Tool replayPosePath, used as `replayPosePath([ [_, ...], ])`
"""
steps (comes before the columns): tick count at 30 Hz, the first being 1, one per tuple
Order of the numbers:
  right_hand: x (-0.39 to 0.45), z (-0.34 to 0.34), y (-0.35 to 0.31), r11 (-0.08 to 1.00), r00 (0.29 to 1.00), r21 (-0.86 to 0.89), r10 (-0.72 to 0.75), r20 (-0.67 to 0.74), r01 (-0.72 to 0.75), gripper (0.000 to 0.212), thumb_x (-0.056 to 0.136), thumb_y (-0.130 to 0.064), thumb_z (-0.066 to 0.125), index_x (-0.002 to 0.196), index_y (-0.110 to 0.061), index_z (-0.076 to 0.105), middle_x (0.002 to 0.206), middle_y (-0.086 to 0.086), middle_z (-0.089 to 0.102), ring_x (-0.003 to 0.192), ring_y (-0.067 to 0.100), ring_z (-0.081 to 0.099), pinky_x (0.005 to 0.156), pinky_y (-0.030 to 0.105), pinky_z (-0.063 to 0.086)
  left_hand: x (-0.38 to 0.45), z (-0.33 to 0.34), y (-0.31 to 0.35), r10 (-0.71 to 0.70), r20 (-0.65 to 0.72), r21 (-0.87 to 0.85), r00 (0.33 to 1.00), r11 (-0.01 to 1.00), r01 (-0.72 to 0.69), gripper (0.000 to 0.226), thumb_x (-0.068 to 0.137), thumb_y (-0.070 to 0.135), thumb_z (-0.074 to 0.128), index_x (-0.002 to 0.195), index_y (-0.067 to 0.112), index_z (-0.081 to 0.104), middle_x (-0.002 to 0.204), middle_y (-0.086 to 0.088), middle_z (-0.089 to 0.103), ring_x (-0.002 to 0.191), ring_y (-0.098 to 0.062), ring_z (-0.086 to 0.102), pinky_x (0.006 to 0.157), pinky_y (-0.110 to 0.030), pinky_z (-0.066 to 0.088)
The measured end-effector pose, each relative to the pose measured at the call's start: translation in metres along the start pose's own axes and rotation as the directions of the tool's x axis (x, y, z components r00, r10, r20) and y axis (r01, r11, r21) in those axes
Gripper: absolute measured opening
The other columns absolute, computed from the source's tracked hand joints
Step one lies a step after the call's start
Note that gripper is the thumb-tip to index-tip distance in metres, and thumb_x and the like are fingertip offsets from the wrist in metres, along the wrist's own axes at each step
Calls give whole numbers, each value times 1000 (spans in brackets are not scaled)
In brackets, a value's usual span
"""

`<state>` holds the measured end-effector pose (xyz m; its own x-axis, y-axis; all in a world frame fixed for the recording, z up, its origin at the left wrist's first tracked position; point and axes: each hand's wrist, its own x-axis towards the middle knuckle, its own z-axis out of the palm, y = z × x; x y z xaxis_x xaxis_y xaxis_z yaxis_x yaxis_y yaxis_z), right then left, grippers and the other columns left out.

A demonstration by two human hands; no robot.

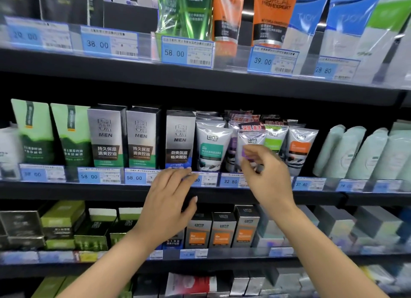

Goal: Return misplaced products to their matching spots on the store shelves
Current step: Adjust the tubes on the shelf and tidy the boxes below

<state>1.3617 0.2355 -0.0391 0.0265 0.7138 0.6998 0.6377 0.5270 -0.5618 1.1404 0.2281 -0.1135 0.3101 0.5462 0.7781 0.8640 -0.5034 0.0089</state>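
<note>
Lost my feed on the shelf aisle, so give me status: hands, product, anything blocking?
Right hand pinching purple-label tube, middle shelf. Left hand open, fingertips at shelf edge by grey box. Neighbouring tubes packed tight around it.

Both arms reached forward and up, forearms bare.
The left hand was held flat, fingers straight and together; the right hand had fingers loosely curled, thumb and forefinger nearly meeting.

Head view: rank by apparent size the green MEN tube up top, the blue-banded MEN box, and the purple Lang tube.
1. Green MEN tube, though cropped by the frame and possibly nearer.
2. Blue-banded MEN box.
3. Purple Lang tube, partly hidden by the right hand.
</note>
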Motion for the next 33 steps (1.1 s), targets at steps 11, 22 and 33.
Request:
replayPosePath([
  [11, -16, -9, 48, 968, 960, -250, 51, 275, 21, 40, 93, -45, 48, 133, -41, 47, 153, -5, 26, 141, 18, 16, 117, 41, 12, 1, -3, 16, -105, 81, 93, 991, 991, 98, 47, 88, 31, 47, 131, 12, 52, 131, -6, 51, 124, -27, 44, 111, -41, 28],
  [22, -20, -24, 48, 985, 934, -149, -34, 355, 92, 40, 96, -42, 46, 135, -32, 49, 149, -2, 32, 137, 13, 12, 119, 40, 3, -5, -17, 48, -244, 128, 188, 961, 958, 218, 57, 86, 38, 45, 135, 10, 49, 138, -11, 49, 129, -31, 41, 111, -45, 30],
  [33, -84, -29, 64, 966, 817, 91, -253, 519, 241, 40, 91, -27, 59, 131, -21, 54, 138, -4, 47, 133, 13, 33, 112, 30, 25, -89, -42, 103, -325, 184, 238, 928, 930, 279, 51, 88, 36, 50, 128, 4, 56, 125, -11, 58, 115, -28, 52, 101, -41, 40],
])
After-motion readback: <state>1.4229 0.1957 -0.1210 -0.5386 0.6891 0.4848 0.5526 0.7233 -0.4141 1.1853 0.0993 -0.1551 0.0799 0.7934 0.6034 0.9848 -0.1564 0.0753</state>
